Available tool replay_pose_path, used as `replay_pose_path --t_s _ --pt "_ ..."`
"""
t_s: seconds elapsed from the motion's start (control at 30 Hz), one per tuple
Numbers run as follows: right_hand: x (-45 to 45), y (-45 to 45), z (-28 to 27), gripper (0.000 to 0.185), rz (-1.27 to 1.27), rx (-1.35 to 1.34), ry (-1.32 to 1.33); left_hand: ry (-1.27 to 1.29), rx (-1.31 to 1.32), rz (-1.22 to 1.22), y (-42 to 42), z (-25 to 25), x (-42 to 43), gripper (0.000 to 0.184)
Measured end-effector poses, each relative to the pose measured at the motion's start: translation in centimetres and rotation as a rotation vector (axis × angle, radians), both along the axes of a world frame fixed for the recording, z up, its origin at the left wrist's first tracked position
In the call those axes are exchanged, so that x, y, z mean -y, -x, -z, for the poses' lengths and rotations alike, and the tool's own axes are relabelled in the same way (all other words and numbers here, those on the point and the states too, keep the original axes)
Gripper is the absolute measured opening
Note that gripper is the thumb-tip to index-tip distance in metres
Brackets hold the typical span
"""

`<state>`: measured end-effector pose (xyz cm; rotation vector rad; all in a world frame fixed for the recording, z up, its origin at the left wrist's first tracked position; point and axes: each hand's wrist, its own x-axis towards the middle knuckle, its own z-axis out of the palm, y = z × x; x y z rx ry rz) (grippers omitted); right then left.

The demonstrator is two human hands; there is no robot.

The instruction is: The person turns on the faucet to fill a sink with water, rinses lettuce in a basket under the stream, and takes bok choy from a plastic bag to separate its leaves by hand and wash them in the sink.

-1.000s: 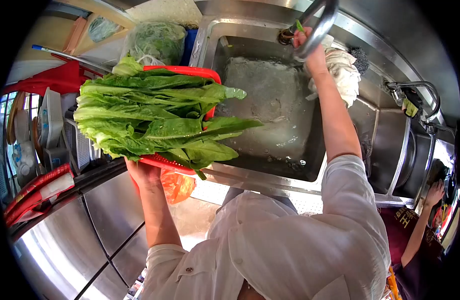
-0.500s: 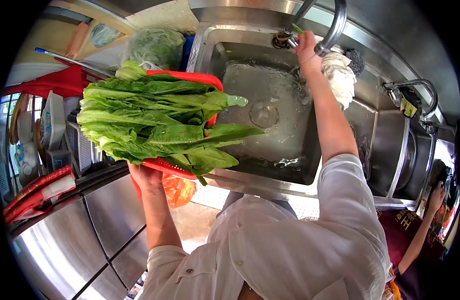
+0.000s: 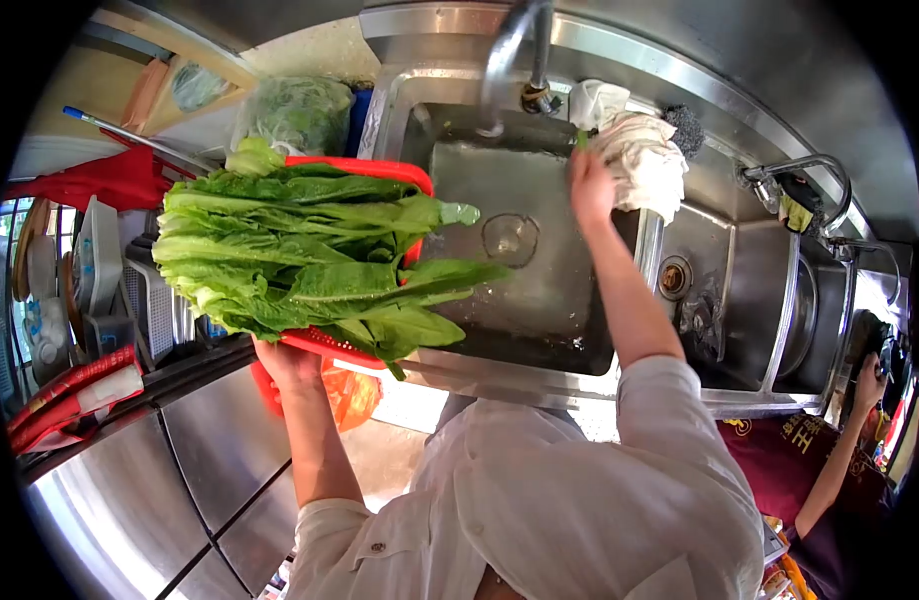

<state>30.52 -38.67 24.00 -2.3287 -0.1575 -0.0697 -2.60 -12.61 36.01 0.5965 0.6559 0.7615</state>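
My left hand (image 3: pixel 290 362) is closed on the near edge of a red plastic basket (image 3: pixel 405 172), with its fingertips hidden underneath. Long green lettuce leaves (image 3: pixel 300 250) are heaped in the basket, their tips hanging over the sink's left side. Over the sink (image 3: pixel 445 365), which holds clear water, my right hand (image 3: pixel 592 188) is slightly blurred, with a small green leaf piece (image 3: pixel 582 138) at its fingertips. A crumpled whitish cloth (image 3: pixel 642 160) lies just right of that hand, on the sink's divider. The faucet (image 3: pixel 505 60) has its spout over the water.
Further right are a second basin (image 3: pixel 725 240) and another faucet (image 3: pixel 805 165). A dark scouring pad (image 3: pixel 686 130) lies by the cloth. A bag of greens (image 3: pixel 298 110) stands behind the basket. At the far right a co-worker's arm (image 3: pixel 840 450) shows beside a maroon shirt.
The faucet spout has swung left. My right hand has come down from it toward the cloth, the green piece still at its fingertips. The water looks calmer. My left hand keeps holding the basket.
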Motion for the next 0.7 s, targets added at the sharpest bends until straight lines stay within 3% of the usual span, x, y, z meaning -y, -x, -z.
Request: replay_pose_path --t_s 0.13,0.2,0.27,0.33,0.43,0.5,0.57,0.6,0.67,0.7 --pt "0.7 4.9 10.0 0.022 -0.013 -0.058 0.432 0.015 -0.018 0.011 0.3 -0.2 0.2 0.037" --pt "-0.4 6.4 11.4 0.020 -0.069 -0.268 0.582 -0.001 -0.041 -0.023 0.0 -0.6 0.8 0.039" --pt "-0.5 8.6 17.1 0.027 -0.290 -0.128 0.672 0.021 -0.038 0.001 0.1 -0.9 1.1 0.043" --pt "-1.1 10.0 17.8 0.024 -0.649 -0.179 0.798 0.026 -0.076 -0.020 -0.1 -1.0 1.6 0.046" --pt "1.2 11.2 24.9 0.026 -0.761 -0.015 0.587 0.002 -0.044 0.013 0.2 -0.4 2.3 0.047" --pt "0.4 9.2 17.8 0.028 -1.069 -0.212 0.995 0.008 -0.014 0.080 0.3 0.2 2.5 0.050" --pt "-0.6 6.9 8.6 0.030 -1.242 -0.327 1.159 0.033 -0.024 0.062 0.1 0.7 2.9 0.047" --pt "-0.8 5.9 3.4 0.032 -1.256 -0.417 1.088 0.044 -0.031 0.075 0.1 0.9 3.2 0.044" --pt "0.2 5.5 -7.1 0.029 -0.939 -0.906 0.383 0.053 0.008 0.086 0.0 1.7 3.6 0.048" --pt "0.4 5.2 -7.5 0.029 -0.939 -0.879 0.394 0.086 -0.017 0.066 0.0 2.3 3.8 0.050"
